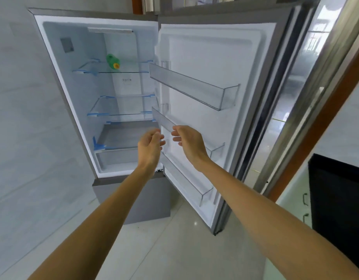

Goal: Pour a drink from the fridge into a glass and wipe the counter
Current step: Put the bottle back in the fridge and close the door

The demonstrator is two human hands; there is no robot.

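Note:
The fridge (59, 81) stands with its door (215, 63) swung wide to the right. A green bottle with a yellow cap (113, 61) lies on its side on the top glass shelf (97, 72), cap toward me. Both arms reach forward in front of the fridge. My left hand (150, 145) and my right hand (187, 141) hover side by side below the bottle, near the inner edge of the door. Each has its fingers loosely apart and holds nothing. No glass or cloth is in view.
Clear door bins (194, 86) jut out from the open door. A second glass shelf (122, 114) and a lower drawer (118, 158) are inside. A dark counter edge (340, 190) is at the right, a tiled wall at the left, glossy floor tiles (174, 239) below.

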